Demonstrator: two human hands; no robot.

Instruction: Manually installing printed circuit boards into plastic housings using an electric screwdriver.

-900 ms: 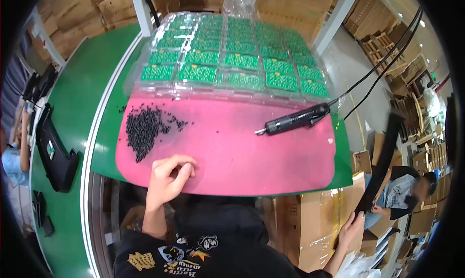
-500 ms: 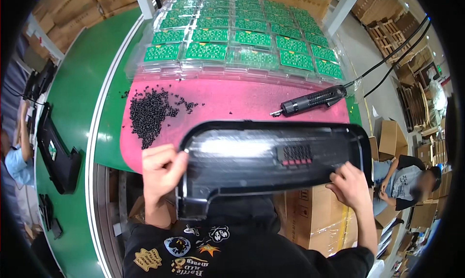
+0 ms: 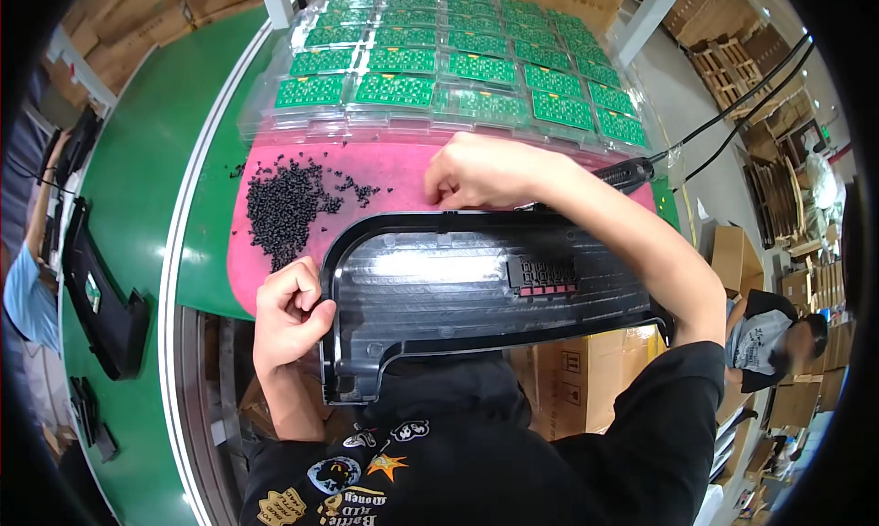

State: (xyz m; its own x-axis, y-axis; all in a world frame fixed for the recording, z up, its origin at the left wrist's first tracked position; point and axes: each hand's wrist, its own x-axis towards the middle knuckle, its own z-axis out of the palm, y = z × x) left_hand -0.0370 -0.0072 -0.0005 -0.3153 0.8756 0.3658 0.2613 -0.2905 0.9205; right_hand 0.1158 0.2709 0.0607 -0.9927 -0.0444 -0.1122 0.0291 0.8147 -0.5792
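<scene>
My left hand (image 3: 291,314) is closed on the left end of a long black plastic housing (image 3: 430,315). The housing lies tilted at the near edge of the pink mat, its hollow inside facing up, with a small slotted block (image 3: 542,276) inside it. Beyond the housing's far rim, my right hand (image 3: 472,173) is over the mat with its fingers pinched down; whatever they hold is hidden. A heap of tiny black screw-like pieces (image 3: 286,210) lies to its left. Partly behind my right forearm is a black electric screwdriver (image 3: 627,173).
Clear trays of green circuit boards (image 3: 394,89) stand along the far side of the pink mat (image 3: 398,164). Another black housing (image 3: 105,292) rests on the green bench at left, near another person's arm. A person sits at right by cardboard boxes (image 3: 737,256).
My right hand has left the housing's right end and reached across to the mat beyond it. The housing has shifted slightly left, with my left hand still gripping it.
</scene>
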